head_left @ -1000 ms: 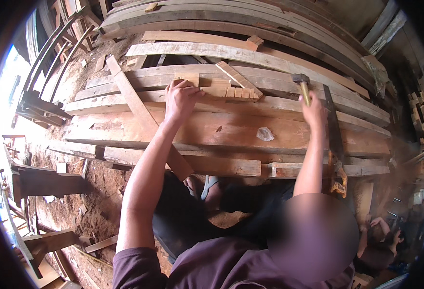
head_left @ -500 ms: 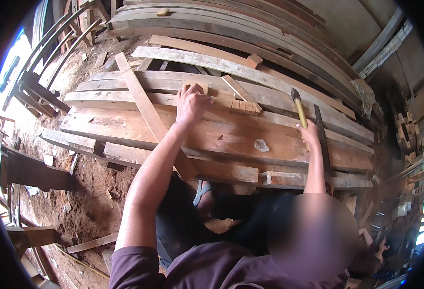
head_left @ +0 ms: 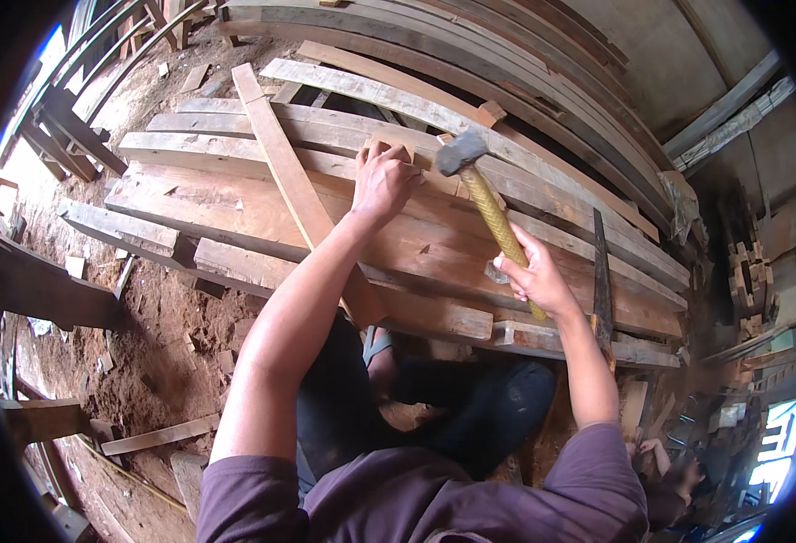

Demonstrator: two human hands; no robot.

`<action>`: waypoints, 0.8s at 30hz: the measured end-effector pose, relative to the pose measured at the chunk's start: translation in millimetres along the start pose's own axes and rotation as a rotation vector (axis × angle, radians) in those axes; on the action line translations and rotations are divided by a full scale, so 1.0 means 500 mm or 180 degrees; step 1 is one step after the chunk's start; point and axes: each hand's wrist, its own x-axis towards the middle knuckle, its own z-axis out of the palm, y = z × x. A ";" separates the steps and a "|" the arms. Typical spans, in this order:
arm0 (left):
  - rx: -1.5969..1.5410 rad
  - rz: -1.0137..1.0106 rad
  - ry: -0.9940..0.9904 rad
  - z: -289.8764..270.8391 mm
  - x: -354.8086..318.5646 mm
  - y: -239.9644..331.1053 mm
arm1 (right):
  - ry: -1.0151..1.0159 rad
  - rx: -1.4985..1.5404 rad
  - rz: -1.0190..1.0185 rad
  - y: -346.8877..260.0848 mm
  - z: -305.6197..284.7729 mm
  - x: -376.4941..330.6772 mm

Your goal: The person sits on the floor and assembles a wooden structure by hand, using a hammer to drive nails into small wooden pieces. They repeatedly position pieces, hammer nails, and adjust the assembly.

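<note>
My right hand (head_left: 535, 279) is wrapped round the yellow, textured handle of a hammer (head_left: 497, 217). Its dark metal head is raised over the timber, just right of my left hand (head_left: 385, 185). The fingers of that left hand are curled over a small light wooden block (head_left: 400, 145), whose lower part they hide. Beside it lies a wooden piece with saw-cut notches (head_left: 441, 181), partly covered by the hammer. Both pieces rest on long planks (head_left: 326, 163). A small clear lump (head_left: 496, 273) shows behind my right fingers on the broad reddish beam (head_left: 398, 244).
A loose board (head_left: 280, 154) slants across the planks on the left. To the right, a long dark tapered tool (head_left: 601, 281) leans over the beams. More stacked timber (head_left: 470, 63) runs behind. Another person (head_left: 669, 480) is at the lower right. Wood scraps litter the earth floor (head_left: 163, 335).
My right hand has brought the hammer leftward, so its head is now near my left hand. The left hand keeps its grip on the block. The whole view has shifted slightly.
</note>
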 end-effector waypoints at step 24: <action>-0.0021 -0.0020 0.0201 0.006 -0.004 -0.002 | -0.0271 -0.0378 -0.0083 -0.061 0.019 0.018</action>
